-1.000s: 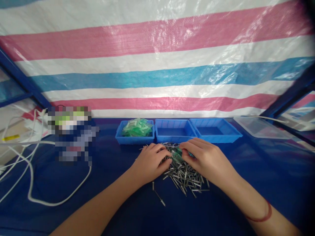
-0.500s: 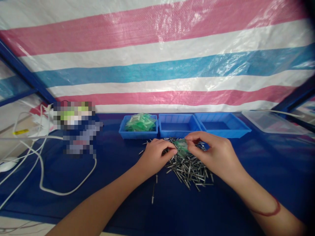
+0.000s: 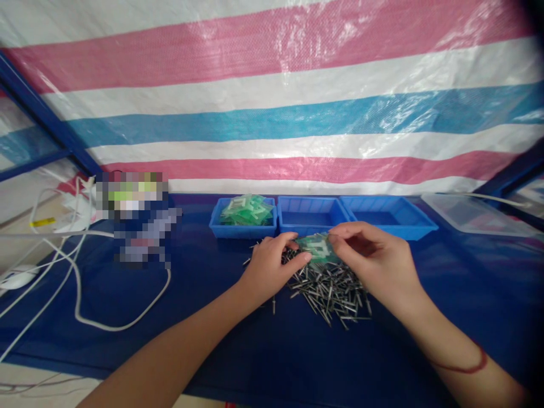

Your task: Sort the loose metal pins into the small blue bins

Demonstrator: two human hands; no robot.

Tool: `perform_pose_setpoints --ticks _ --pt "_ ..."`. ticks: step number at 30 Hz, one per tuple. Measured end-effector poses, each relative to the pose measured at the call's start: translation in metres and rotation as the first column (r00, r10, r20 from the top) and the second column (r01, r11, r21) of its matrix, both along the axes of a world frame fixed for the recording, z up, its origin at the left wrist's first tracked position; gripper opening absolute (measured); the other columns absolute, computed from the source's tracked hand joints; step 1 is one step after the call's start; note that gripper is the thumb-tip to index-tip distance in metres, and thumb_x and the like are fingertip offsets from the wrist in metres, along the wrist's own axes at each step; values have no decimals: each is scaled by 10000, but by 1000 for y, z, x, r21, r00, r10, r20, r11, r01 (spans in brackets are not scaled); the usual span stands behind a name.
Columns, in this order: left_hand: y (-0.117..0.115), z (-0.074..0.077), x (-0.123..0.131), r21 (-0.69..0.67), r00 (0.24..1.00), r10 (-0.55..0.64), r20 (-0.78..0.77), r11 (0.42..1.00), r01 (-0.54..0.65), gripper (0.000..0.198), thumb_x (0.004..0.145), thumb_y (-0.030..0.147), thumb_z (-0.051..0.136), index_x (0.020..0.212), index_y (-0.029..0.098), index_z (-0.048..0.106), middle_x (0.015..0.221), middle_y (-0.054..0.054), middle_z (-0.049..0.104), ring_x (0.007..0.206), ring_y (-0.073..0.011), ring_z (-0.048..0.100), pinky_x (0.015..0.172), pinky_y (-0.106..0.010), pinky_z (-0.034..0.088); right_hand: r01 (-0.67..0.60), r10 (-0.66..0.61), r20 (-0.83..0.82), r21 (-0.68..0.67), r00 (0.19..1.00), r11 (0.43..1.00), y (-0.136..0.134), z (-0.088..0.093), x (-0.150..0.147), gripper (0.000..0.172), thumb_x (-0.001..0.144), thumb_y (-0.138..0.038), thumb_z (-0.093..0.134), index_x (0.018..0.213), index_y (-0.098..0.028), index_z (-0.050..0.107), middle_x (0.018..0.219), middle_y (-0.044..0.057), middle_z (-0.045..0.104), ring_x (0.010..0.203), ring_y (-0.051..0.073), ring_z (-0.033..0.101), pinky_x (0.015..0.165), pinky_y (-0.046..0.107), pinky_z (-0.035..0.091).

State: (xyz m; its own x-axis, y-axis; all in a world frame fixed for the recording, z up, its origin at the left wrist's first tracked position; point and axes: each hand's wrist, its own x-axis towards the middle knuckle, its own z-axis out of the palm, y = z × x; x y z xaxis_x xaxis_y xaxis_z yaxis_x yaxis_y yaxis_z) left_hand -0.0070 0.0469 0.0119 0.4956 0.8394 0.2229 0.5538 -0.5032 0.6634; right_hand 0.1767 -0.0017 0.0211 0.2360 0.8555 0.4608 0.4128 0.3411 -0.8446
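Note:
A small green plastic bag [image 3: 318,249] with white marking is held over a pile of blind rivets [image 3: 334,294]. My right hand [image 3: 374,255] pinches the bag's upper right edge between thumb and fingers. My left hand [image 3: 272,260] is at the bag's left edge, thumb and forefinger apart with a gap between them. Its thumb tip reaches the bag's lower left; whether it presses on it I cannot tell. Part of the rivet pile is hidden behind the hands and the bag. One loose rivet [image 3: 274,306] lies beside my left wrist.
Behind the pile stands a blue bin [image 3: 242,231] filled with similar green bags. Two more blue bins, one in the middle [image 3: 312,226] and one at the right [image 3: 395,229], adjoin it. A clear plastic lid [image 3: 467,215] lies far right. White cables [image 3: 102,326] and a mouse [image 3: 19,276] lie left.
The green bag has been raised and spread, so its white marking now shows. My left thumb and forefinger have moved farther apart. The view has shifted slightly.

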Motion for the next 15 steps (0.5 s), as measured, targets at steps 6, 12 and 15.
perform_pose_setpoints --ticks 6,12,15 --pt "0 4 0 -81 997 -50 59 995 54 221 884 372 541 888 181 654 865 -26 692 832 -192 617 759 -286 427 -9 7 -111 -18 994 1000 1 2 -4 88 758 -272 689 800 -198 666 777 24 694 672 137 641 628 253 546" --pt "3 3 -1 -146 950 24 311 989 23 155 886 313 537 899 170 596 862 -18 654 809 -147 614 736 -233 445 -66 50 -180 -86 982 994 4 4 0 116 757 -305 695 804 -204 665 721 7 674 637 121 627 609 238 527" --pt "8 1 -4 -152 917 64 393 988 -3 153 896 316 516 921 174 566 846 -17 635 783 -143 613 731 -239 461 -84 68 -140 -112 988 990 5 3 3 144 781 -341 665 816 -202 657 748 17 676 669 138 634 645 269 530"
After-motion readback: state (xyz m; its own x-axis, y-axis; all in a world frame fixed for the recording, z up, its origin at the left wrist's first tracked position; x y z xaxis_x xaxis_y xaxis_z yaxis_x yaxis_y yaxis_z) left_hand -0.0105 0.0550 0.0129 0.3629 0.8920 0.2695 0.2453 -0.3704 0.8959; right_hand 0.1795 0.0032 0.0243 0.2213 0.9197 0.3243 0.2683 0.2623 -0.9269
